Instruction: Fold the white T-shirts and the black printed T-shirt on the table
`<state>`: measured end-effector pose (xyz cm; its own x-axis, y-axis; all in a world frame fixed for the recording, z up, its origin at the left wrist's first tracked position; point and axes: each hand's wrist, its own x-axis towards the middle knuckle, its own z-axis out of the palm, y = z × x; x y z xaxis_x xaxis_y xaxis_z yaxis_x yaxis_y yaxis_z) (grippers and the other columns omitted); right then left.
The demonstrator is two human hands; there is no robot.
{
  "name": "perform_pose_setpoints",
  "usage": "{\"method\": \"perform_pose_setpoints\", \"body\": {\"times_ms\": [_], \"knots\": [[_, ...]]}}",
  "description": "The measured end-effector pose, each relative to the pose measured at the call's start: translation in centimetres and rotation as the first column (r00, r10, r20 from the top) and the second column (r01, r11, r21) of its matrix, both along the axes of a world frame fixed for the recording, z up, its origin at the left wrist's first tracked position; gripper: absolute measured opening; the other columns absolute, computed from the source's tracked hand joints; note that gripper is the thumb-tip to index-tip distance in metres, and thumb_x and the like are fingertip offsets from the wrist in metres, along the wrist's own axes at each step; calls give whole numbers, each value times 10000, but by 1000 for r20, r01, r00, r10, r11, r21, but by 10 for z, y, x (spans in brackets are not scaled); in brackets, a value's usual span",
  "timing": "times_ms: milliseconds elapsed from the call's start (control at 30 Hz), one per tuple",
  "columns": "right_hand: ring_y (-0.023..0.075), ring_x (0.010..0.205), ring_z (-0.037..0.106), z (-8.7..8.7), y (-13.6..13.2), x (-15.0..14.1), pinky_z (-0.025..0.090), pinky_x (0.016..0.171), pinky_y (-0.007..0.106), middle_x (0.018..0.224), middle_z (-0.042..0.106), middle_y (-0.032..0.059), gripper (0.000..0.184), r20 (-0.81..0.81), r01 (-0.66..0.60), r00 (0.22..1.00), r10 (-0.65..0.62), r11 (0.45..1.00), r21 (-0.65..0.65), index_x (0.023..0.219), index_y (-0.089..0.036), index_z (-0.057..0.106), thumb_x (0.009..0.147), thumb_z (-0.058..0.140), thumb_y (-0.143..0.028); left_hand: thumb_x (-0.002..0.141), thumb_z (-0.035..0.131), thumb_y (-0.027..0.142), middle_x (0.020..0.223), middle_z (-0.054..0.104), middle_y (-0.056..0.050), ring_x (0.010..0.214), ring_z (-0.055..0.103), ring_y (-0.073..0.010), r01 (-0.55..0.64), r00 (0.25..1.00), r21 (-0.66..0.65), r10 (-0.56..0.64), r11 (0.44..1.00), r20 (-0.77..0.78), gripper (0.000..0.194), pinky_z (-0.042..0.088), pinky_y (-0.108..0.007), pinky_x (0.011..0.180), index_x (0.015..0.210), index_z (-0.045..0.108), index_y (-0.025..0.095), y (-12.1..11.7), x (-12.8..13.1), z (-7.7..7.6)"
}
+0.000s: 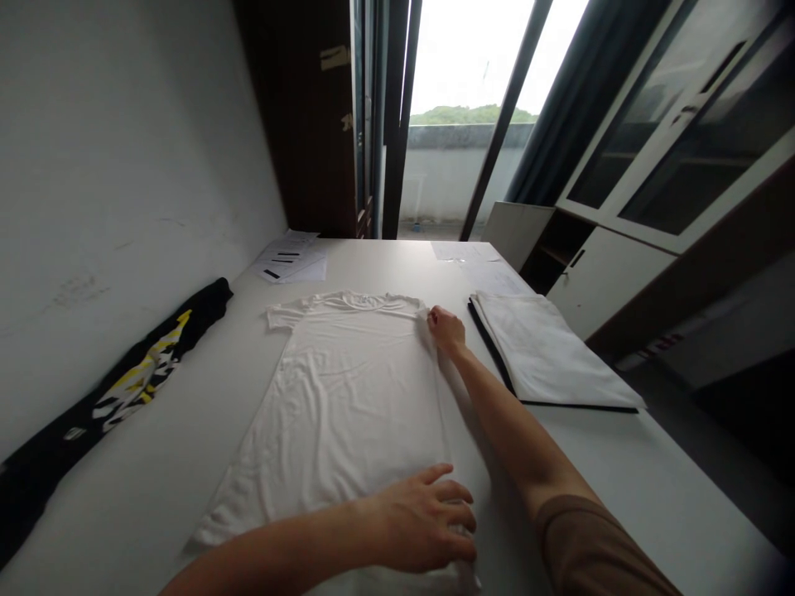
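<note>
Nearest me on the counter (596,451), my left hand (416,526) lies over the lower part of the white T-shirt (366,389), fingers curled at the side facing the counter's right edge; I cannot tell whether that grip has fabric in it or only rests there. The shirt lies flat, collar towards the counter's far edge, with slack creases down its body. Farther up, my right hand's (447,329) grip is closed on the shoulder. If I pull harder there than at the hem, I judge the thin cloth could skew or bunch, and a slack left grip would let the lower side slip. Swinging my right forearm wide could nudge the folded white cloth (552,348), which sits with a black layer (496,358) under it by the counter's right edge. A dark garment (133,385) lies along the left edge, well apart. My left forearm hides part of the hem, and the frame cuts off the counter's near edge. The sleeve at my right hand is hard to make out, as is the print on the papers (289,258) at the far left corner.
</note>
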<state>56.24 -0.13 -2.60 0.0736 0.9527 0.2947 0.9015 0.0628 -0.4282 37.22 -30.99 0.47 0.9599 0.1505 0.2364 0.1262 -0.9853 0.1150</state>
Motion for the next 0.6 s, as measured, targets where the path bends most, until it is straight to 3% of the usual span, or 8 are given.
{"method": "perform_pose_setpoints", "body": {"times_ms": [67,167,233,300,433,600], "knots": [[190,754,667,3,12,8,487,693,265,832,709,64,148,-283,42,957,-56,998,-55,894,-207,643,961,549,-299,1024,538,294,1269,694,8,1346,514,-235,5,1000,3,-5,1000,22,178,271,-515,1243,1064,708,263,2,-2,2],[140,560,610,8,31,13,481,556,230,677,647,12,151,-701,-54,706,-99,980,-192,814,-207,568,932,562,-301,1036,503,254,1233,708,5,1320,540,-213,-23,998,-17,24,1000,56,185,239,-492,1258,1024,686,236,7,-11,14],[118,508,580,14,42,9,474,510,213,652,629,-7,151,-842,-145,532,-92,970,-197,815,-208,542,904,599,-316,1034,504,248,1199,720,6,1308,554,-191,-55,996,-63,60,996,65,164,218,-460,1268,1015,666,227,10,-23,26],[105,512,576,21,52,-1,477,505,196,652,631,-16,172,-900,-203,432,-48,968,-149,825,-208,536,872,643,-333,1018,529,253,1160,729,10,1309,561,-173,-86,994,-125,94,988,60,121,205,-428,1274,1016,647,224,12,-40,39],[102,574,593,35,66,-35,534,584,208,651,622,-36,215,-933,-257,354,59,966,-37,828,-212,539,827,684,-371,967,573,227,1105,735,10,1309,562,-175,-144,987,-224,157,964,42,53,193,-412,1276,991,620,224,9,-72,48],[124,629,619,43,81,-80,557,606,245,683,595,-44,250,-933,-279,343,109,960,9,830,-224,531,813,692,-415,930,591,191,1070,736,10,1293,561,-181,-192,978,-267,208,944,32,51,201,-418,1273,966,608,224,2,-94,38]]}}
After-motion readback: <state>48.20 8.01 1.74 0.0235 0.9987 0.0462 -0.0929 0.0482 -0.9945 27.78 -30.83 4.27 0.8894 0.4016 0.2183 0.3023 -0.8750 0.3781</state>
